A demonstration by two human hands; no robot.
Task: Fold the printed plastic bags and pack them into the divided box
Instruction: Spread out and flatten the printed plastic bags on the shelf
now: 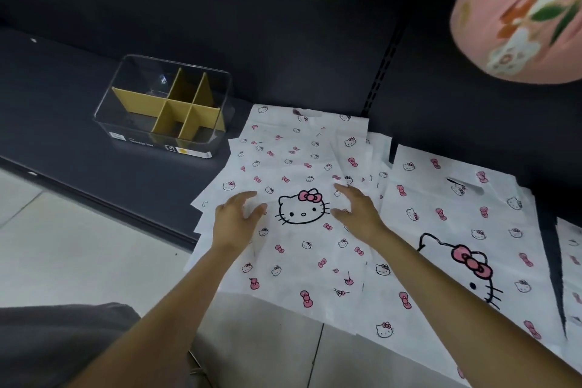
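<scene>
Dark shelf (78, 123) bearing divided box (163, 107); left hand (234, 220) and right hand (359, 209) (fingers loosely spread, gripping nothing) over printed bag (293, 167)

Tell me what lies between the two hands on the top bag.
In the head view, the big cat face printed on the top bag lies between the left hand and right hand.

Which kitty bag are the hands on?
The left-hand bag, the one nearer the divided box. Both hands, left hand and right hand, rest beside its big cat face; the right-hand bag lies untouched.
</scene>
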